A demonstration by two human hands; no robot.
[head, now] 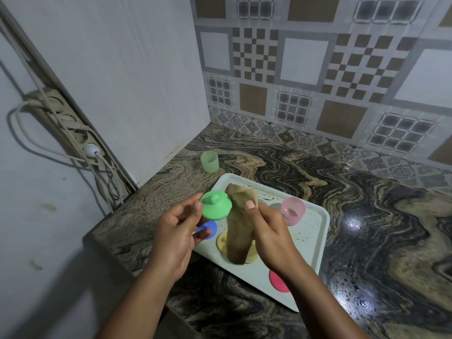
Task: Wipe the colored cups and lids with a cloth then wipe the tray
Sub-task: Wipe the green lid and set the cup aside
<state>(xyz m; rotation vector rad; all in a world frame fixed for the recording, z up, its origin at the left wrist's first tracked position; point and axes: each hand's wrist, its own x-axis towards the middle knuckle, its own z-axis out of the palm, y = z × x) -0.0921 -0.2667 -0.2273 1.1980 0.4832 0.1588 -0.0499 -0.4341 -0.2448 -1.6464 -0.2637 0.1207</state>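
Head view. We see the left hand (176,231) pinching the green lid (215,205) by its rim, knob facing us, above the near-left part of the white tray (315,241). The right hand (271,233) grips a beige cloth (238,238) that hangs down just right of the lid, perhaps touching it. On the tray lie a blue lid (210,228), a yellow lid (221,242), a red lid (277,281) and a pink cup (293,210). A green cup (209,161) stands on the marbled countertop (367,216), beyond the tray's far-left corner.

Home kitchen corner — marbled stone counter (281,162), patterned tile backsplash (318,69), wall power strip (61,118).
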